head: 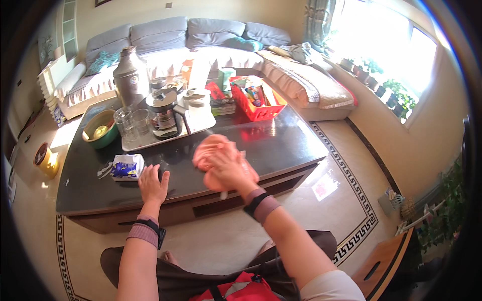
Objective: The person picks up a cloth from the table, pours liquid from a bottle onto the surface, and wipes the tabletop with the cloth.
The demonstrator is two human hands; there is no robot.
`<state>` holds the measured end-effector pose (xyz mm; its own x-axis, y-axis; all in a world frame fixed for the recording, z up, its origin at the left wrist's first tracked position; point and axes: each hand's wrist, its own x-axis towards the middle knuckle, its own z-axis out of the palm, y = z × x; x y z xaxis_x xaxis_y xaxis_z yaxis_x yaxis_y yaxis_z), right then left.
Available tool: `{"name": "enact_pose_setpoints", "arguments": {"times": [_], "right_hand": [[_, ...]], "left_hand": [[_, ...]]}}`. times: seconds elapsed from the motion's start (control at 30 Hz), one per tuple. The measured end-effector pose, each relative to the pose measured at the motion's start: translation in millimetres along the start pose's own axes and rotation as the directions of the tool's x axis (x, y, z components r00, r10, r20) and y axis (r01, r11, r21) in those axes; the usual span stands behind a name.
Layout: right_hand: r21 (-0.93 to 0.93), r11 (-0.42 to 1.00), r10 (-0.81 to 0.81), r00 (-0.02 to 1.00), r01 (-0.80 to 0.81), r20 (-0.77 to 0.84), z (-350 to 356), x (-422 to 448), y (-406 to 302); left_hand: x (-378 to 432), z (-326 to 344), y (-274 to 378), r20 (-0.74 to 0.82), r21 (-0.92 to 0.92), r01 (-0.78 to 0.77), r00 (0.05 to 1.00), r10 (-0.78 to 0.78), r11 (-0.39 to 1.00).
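My right hand [228, 167] lies flat over a bunched orange-pink cloth [211, 148] on the dark top of a coffee table [180, 150], close to its near edge. Folds of the cloth stick out around the hand and over the edge. My left hand [153, 184] rests on the tabletop with its fingers spread, just right of a soft pack of tissues [126, 168] in blue and white wrapping. Nothing is seen in the left hand. Straps and pink cuffs are around both wrists.
A tray [169, 143] holds a glass coffee pot [163, 113], drinking glasses [141, 120] and a white jar [199, 107]. Nearby stand a metal vacuum flask [130, 79], a green bowl [103, 137] and a red plastic basket [260, 113]. A grey sofa [158, 35] curves behind; a yellow bin [49, 165] stands left.
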<state>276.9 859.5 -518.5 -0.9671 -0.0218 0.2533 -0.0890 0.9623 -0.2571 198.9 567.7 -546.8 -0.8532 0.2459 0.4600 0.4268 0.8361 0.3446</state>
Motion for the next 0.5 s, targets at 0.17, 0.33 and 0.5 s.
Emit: {"name": "enact_pose_setpoints", "arguments": {"times": [0.17, 0.33, 0.5], "right_hand": [[-0.176, 0.905, 0.335, 0.904, -0.387, -0.264, -43, -51, 133], [-0.375, 0.818, 0.302, 0.881, -0.436, -0.365, -43, -69, 164], [-0.216, 0.960, 0.095, 0.935, -0.176, -0.341, -12, -1, 9]], "left_hand": [[-1, -10, -2, 0.009, 0.051, 0.020, 1.000, -0.020, 0.999], [1, -3, 30, 0.023, 0.028, -0.005, 1.000, 0.005, 1.000], [-1, -6, 14, 0.023, 0.060, 0.025, 0.999, -0.027, 0.998]]}}
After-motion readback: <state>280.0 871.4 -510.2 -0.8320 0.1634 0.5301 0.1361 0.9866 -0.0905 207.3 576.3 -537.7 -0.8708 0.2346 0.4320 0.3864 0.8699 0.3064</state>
